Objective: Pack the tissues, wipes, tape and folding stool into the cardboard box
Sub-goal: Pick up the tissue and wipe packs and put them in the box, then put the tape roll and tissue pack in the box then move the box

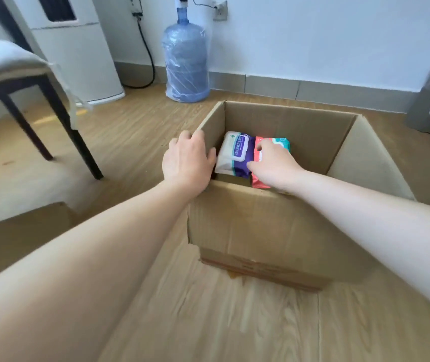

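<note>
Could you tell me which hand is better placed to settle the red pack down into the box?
Probably the right hand: it already rests on the red pack inside the box. The left hand is on the box's left wall.

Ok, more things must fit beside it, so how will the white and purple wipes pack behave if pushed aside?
The white and purple wipes pack looks soft-wrapped, so it would probably squash and bend rather than slide stiffly. Its glossy film may be slippery. Its flat shape makes rolling unlikely.

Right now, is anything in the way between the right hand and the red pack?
No. The right hand already rests on the red pack inside the box, beside the white wipes. Nothing lies between them.
</note>
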